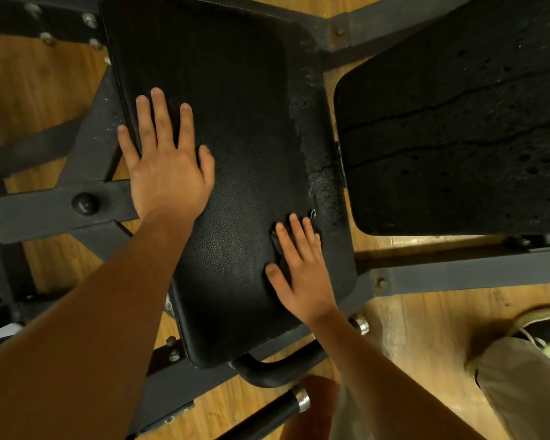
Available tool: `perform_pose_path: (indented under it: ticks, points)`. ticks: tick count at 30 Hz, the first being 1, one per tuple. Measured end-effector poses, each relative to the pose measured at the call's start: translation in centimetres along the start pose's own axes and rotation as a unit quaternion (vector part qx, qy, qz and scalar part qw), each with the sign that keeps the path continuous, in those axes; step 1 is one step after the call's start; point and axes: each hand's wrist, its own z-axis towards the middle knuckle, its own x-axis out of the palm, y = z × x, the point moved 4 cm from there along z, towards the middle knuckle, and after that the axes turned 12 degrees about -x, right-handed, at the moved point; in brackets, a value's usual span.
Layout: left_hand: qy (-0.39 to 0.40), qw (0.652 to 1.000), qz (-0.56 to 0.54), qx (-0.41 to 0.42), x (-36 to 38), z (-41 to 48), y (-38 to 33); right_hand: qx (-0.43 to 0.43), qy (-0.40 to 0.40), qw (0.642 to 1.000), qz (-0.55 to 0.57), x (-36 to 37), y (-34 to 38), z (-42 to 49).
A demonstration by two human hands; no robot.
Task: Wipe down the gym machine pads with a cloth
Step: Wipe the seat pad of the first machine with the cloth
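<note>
While flat on pebbled black pad (235, 122), pressing with left hand (169, 173), fingers wide. Pressing with right hand (302, 277) too, fingers straight, narrower. Alongside: cracked, pitted second pad (458, 138).

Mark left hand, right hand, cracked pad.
left hand (169, 176), head view, back of the hand.
right hand (304, 281), head view, back of the hand.
cracked pad (458, 138), head view, middle of top surface.

Our forearms (92, 312) are bare up to the edge of the view, and our left hand (169, 176) and right hand (302, 274) are bare too. We wear loose beige trousers (521, 392) and a dark shoe (546, 331) with a pale sole and white laces.
</note>
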Motion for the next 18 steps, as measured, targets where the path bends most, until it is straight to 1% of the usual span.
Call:
perform_pose_path:
  ticks: [4,8,10,13,18]
  points:
    - [0.002,1.000,0.001,0.001,0.1,-0.1,0.0,-0.052,0.031,0.998,0.010,0.0,-1.0,-2.8]
    - [0.005,1.000,0.003,-0.001,0.0,0.0,0.0,-0.088,0.036,0.995,-0.036,0.0,-1.9,-2.7]
    - [0.004,1.000,0.004,0.000,-0.1,0.0,0.0,-0.085,0.023,0.995,-0.046,0.3,-1.9,-2.3]
    - [0.006,1.000,0.005,0.001,0.0,-0.1,-0.1,-0.071,0.000,0.997,-0.030,0.4,-1.3,-0.8]
    - [0.006,1.000,0.010,0.003,0.0,-0.1,-0.1,-0.034,-0.030,0.999,-0.014,-1.0,-0.2,5.5]
